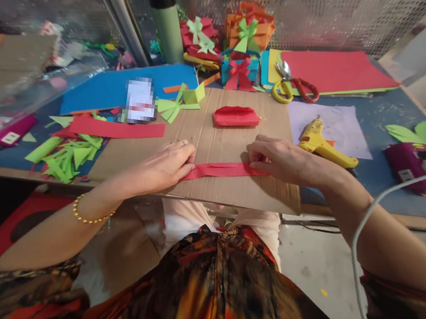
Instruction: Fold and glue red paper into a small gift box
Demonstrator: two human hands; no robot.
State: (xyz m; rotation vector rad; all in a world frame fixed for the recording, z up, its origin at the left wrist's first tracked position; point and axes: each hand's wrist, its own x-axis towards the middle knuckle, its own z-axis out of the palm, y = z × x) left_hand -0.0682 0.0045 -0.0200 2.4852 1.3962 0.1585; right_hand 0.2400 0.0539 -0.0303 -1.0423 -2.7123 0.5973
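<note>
A folded red paper strip (pixel 219 169) lies across the cardboard sheet (pixel 209 187) near the table's front edge. My left hand (pixel 176 162) is closed on the strip's left end, with the fingers pressed together. At the right end, my right hand (pixel 270 156) pinches the same strip between thumb and fingers. Just beyond both hands sits a small folded red paper piece (pixel 236 117), touched by neither. A yellow glue gun (pixel 325 144) rests to the right of my right hand, on a pale purple sheet (pixel 350 130).
Scissors (pixel 295 87) lie near stacked coloured paper (pixel 336 71). Paper baskets (pixel 248 29) and a green bottle (pixel 167 24) stand behind. Green scraps (pixel 69 157) and a red strip (pixel 123 129) lie left. A white cable (pixel 362 235) crosses my right forearm.
</note>
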